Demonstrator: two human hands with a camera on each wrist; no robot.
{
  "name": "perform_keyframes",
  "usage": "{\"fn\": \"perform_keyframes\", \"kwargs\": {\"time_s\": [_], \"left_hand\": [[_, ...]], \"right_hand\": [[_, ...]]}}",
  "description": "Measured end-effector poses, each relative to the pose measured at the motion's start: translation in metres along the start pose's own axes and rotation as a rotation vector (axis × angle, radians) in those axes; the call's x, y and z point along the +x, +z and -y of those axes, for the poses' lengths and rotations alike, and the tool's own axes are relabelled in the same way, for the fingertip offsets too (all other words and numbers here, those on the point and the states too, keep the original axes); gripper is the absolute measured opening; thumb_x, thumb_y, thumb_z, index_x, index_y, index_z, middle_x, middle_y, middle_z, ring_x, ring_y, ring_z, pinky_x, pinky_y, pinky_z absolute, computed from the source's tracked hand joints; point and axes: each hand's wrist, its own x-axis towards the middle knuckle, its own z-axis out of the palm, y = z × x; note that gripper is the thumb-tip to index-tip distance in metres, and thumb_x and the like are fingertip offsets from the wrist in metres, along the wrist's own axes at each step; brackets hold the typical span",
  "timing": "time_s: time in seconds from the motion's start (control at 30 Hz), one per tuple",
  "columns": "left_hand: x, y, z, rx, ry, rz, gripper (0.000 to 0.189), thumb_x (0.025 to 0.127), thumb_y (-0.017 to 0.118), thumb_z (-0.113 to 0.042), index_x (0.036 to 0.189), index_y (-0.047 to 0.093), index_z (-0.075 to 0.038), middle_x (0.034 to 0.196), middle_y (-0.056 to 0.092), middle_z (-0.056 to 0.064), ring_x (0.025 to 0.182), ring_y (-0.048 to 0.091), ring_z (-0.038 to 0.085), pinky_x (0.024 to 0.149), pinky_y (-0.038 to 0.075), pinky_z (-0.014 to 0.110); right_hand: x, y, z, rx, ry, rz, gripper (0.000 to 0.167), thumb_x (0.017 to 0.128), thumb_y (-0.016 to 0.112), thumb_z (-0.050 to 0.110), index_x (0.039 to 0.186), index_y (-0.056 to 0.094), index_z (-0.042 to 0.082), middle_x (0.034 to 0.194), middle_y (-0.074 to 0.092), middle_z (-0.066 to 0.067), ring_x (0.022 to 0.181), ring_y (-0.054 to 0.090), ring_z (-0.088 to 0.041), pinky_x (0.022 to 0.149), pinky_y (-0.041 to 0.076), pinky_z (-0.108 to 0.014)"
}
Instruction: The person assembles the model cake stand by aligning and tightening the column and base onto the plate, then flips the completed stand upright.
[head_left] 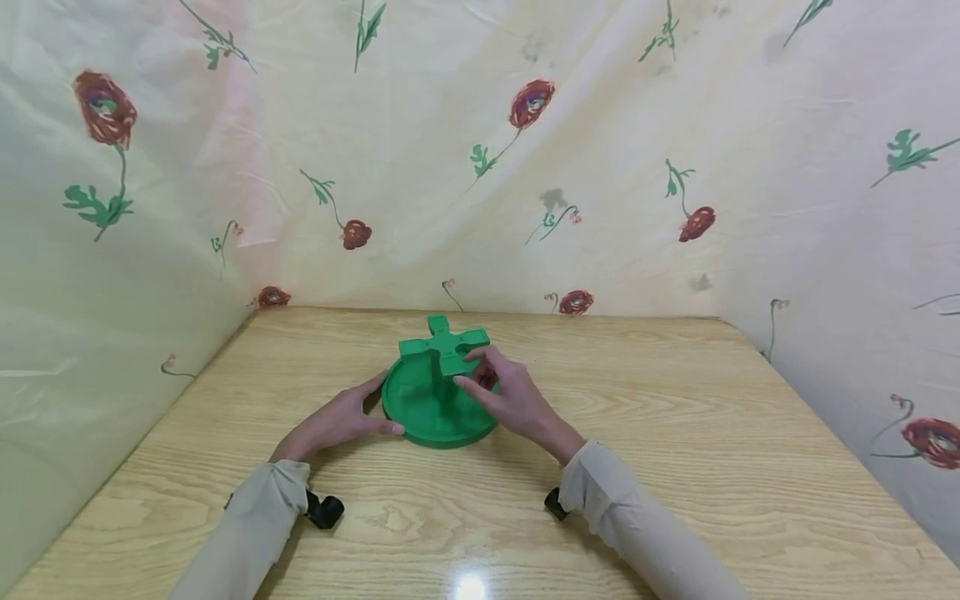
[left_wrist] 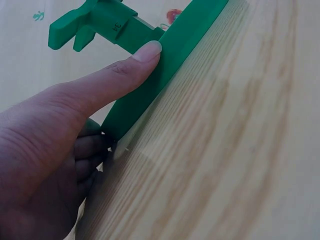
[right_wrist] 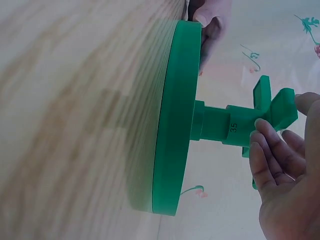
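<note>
A green round base (head_left: pixel 408 404) with a low rim rests on the wooden table. From its middle rises a green post (right_wrist: pixel 215 123), marked with small printed numbers. On the post sits a green cross-shaped top (head_left: pixel 444 342) with several flat arms. My left hand (head_left: pixel 341 421) grips the base at its left side, the thumb (left_wrist: pixel 120 77) lying on the rim and the fingers partly hidden behind it. My right hand (head_left: pixel 517 400) pinches the near right part of the cross-shaped top between thumb and fingers. In the right wrist view some fingers (right_wrist: pixel 270 131) lie close by the post's upper part.
The wooden table (head_left: pixel 675 467) reaches out on all sides of the base. Behind it and along both sides hangs a pale cloth (head_left: pixel 420 150) with red flowers. A black wrist camera (head_left: pixel 325 511) sits under the left sleeve, another (head_left: pixel 555 505) by the right sleeve.
</note>
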Motion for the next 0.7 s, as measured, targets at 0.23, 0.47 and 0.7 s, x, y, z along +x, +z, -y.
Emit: {"fn": "perform_keyframes", "kwargs": {"time_s": [0.23, 0.47, 0.7], "left_hand": [[0.002, -0.001, 0.001, 0.001, -0.009, 0.002, 0.111, 0.086, 0.083, -0.049, 0.166, 0.018, -0.008, 0.167, 0.025, 0.019, 0.154, 0.021, 0.039, 0.120, 0.022, 0.060], [0.003, -0.002, 0.000, -0.004, -0.004, 0.007, 0.111, 0.086, 0.083, -0.048, 0.166, 0.018, -0.006, 0.167, 0.024, 0.020, 0.154, 0.020, 0.039, 0.120, 0.022, 0.061], [0.003, -0.003, -0.001, -0.013, -0.018, 0.006, 0.111, 0.086, 0.084, -0.048, 0.166, 0.018, -0.007, 0.168, 0.024, 0.019, 0.154, 0.019, 0.038, 0.120, 0.022, 0.060]], "right_hand": [[0.000, -0.001, -0.002, -0.017, 0.006, -0.054, 0.018, 0.104, 0.062, 0.007, 0.121, 0.060, 0.000, 0.088, 0.068, -0.007, 0.075, 0.063, -0.016, 0.068, 0.056, -0.033], [0.006, -0.006, -0.015, -0.003, 0.029, -0.117, 0.044, 0.104, 0.062, 0.006, 0.143, 0.043, -0.003, 0.085, 0.069, -0.008, 0.073, 0.062, -0.018, 0.068, 0.055, -0.031], [0.012, -0.010, -0.024, 0.012, 0.111, -0.078, 0.055, 0.106, 0.060, 0.010, 0.155, 0.036, 0.001, 0.084, 0.068, -0.005, 0.075, 0.062, -0.018, 0.070, 0.053, -0.031]]}}
